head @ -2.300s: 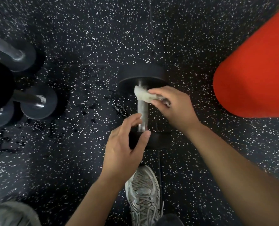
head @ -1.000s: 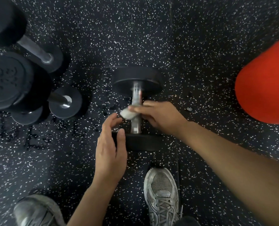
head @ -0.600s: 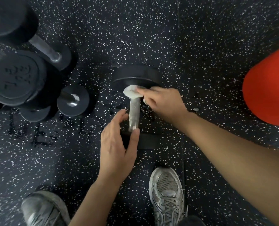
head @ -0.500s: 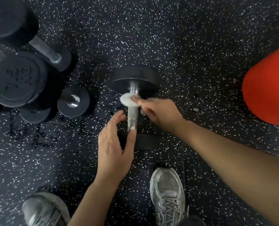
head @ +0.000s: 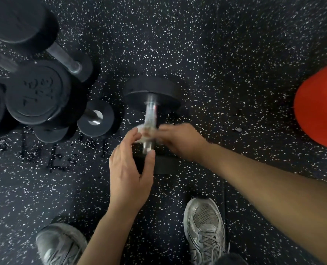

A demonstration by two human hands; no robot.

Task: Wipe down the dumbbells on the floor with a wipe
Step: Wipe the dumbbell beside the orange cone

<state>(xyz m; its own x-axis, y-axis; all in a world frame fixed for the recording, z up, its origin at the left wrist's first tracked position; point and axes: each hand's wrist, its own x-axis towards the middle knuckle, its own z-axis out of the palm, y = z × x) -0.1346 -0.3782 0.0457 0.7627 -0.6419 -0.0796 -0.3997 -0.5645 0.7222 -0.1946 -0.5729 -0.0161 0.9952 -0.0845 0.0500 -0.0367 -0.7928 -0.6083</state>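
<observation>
A black dumbbell (head: 151, 92) with a steel handle lies on the speckled floor in the middle of the head view, one weight far, one near. My right hand (head: 180, 140), blurred by motion, pinches a white wipe (head: 142, 131) against the lower part of the handle. My left hand (head: 130, 169) grips the near weight (head: 164, 165), thumb on its top edge and fingers reaching over its left side. The near weight is mostly hidden by both hands.
Several more black dumbbells (head: 38, 92) are stacked at the left, one marked with raised numbers. A large orange-red object (head: 319, 108) sits at the right edge. My two grey sneakers (head: 206, 230) stand at the bottom. Wet patches (head: 53, 157) darken the floor left of centre.
My right hand has slid the wipe down the handle from near the far weight toward the near weight. My left hand has stayed on the near weight.
</observation>
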